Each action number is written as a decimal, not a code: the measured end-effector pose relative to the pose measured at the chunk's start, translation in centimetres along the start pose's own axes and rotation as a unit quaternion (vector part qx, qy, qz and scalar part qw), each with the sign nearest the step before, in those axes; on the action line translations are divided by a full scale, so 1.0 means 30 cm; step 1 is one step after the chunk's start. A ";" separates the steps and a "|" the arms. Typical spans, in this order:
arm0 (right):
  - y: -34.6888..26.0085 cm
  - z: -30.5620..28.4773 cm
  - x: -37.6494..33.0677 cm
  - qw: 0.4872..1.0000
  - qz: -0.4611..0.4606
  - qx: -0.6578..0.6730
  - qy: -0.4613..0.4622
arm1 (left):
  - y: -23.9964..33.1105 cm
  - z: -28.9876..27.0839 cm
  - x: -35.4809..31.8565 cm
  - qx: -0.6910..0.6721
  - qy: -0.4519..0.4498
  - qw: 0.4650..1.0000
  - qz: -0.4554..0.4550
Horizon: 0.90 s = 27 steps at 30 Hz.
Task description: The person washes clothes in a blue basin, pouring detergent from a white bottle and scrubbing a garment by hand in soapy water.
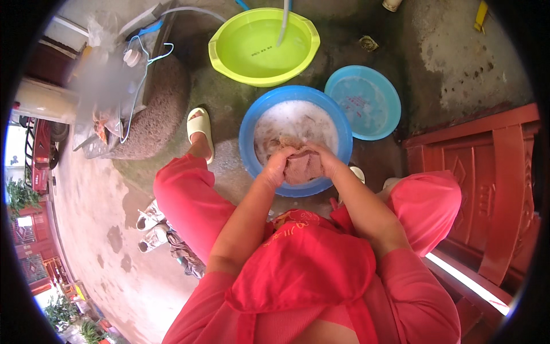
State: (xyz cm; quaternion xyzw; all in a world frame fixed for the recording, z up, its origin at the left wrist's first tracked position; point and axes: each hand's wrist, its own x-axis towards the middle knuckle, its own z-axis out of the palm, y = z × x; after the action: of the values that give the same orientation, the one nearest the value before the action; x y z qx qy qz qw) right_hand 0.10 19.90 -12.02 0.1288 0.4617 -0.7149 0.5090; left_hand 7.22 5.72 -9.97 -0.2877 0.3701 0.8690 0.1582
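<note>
A round blue basin of soapy, foamy water stands on the wet concrete between my feet. A wet brownish-pink cloth is bunched over its near rim. My left hand grips the cloth's left side. My right hand grips its right side, and the two hands press close together. Part of the cloth lies under the foam.
A lime-green basin of water sits farther back with a hose running into it. A smaller light-blue basin stands to the right. A red wooden door is at my right, shoes at my left.
</note>
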 end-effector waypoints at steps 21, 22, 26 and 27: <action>0.021 0.213 -0.022 0.742 -0.371 -0.527 0.183 | -0.046 0.021 -0.012 -0.239 -0.045 0.970 0.031; -0.012 0.129 0.038 0.800 -0.296 -0.461 0.243 | -0.052 0.055 0.015 -0.254 -0.029 0.967 -0.008; 0.017 0.084 0.059 0.759 -0.368 -0.494 0.211 | -0.083 0.046 0.037 -0.269 0.037 0.962 0.018; 0.055 0.123 0.050 0.747 -0.369 -0.506 0.221 | -0.110 -0.032 0.080 -0.281 -0.062 0.957 0.047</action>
State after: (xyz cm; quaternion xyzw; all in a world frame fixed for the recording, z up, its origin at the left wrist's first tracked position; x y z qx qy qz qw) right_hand 1.87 15.96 -11.88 -0.1734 0.8673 -0.4596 0.0799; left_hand 7.30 7.39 -13.81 -0.2482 0.1135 0.9606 0.0527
